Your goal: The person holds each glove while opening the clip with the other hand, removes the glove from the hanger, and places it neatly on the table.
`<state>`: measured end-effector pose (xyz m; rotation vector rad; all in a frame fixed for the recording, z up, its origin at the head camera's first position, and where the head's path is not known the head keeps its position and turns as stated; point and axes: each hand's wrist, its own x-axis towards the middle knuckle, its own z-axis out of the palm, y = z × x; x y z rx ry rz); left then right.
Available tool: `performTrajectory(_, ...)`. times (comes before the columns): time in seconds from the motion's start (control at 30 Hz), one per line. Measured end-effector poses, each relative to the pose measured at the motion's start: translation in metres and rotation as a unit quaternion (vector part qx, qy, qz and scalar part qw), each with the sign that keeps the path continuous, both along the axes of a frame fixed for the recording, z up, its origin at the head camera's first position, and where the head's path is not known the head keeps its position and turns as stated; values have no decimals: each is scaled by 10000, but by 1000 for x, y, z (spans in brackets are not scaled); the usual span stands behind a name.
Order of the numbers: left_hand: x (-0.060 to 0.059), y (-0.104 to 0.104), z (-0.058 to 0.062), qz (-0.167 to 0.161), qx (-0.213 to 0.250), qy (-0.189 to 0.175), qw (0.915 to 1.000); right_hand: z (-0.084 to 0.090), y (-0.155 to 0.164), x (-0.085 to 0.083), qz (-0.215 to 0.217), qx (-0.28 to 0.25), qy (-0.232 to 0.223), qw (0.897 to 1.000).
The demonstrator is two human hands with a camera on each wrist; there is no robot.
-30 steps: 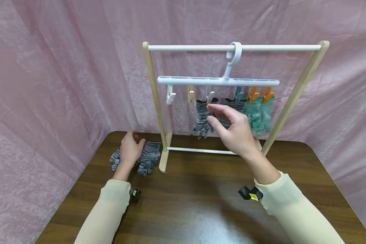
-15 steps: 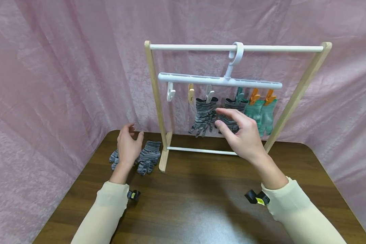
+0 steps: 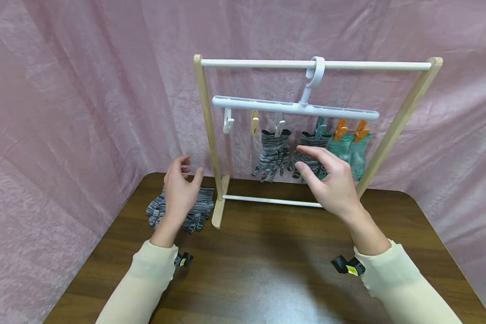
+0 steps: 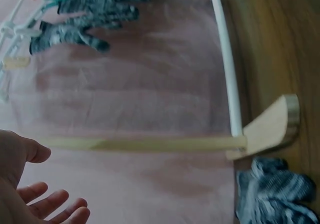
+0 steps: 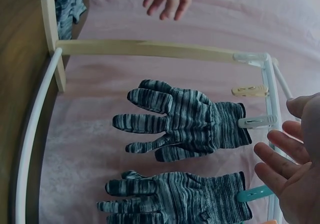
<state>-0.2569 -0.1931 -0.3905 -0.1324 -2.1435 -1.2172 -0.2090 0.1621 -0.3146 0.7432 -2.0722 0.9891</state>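
My left hand (image 3: pixel 180 191) hovers above two grey striped gloves on the table, thumb and fingers apart and holding nothing. It partly hides the left glove (image 3: pixel 155 209); the right glove (image 3: pixel 200 209) shows beside it. In front of the rack, my right hand (image 3: pixel 334 182) is raised with fingers loosely bent and nothing in them. Behind it hang a grey striped glove (image 5: pixel 175 199) on a teal clip and another striped glove (image 5: pixel 185 121) on a white clip (image 5: pixel 257 121). Green gloves (image 3: pixel 358 155) hang at the right from orange clips (image 3: pixel 361 131), partly behind the right hand.
A white hanger (image 3: pixel 259 105) hooks over the top bar (image 3: pixel 255 63) of a wooden-sided rack. A white clip (image 3: pixel 227 121) and a yellow clip (image 3: pixel 254 123) on its left hold nothing. Pink curtain (image 3: pixel 85 112) surrounds the brown table (image 3: pixel 251 261).
My left hand has risen off the gloves and shifted right. The right hand has drawn away from the hanging striped glove, to the right and slightly down. The hanger has tilted a little.
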Motion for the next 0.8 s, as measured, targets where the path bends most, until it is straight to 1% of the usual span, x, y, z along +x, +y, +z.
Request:
performTrajectory(0.23, 6, 24, 12, -593, 9, 342, 9977, -1, 6, -1, -210, 16, 28, 9998)
performTrajectory(0.37, 9, 38, 15, -930, -67, 417, 9948, -1, 9, -2, -206, -28, 50, 9998)
performTrajectory(0.47, 9, 48, 17, -1188, -69, 383, 9921, 0, 10, -3, -159, -67, 26, 9998)
performTrajectory(0.63, 7, 63, 18, -1593, 33, 238, 9869, 1, 11, -6, -98, -105, -25, 9999)
performTrajectory(0.8, 4, 78, 20, -1904, 126, 22, 9816, 3, 10, -10, -84, -97, -45, 9999)
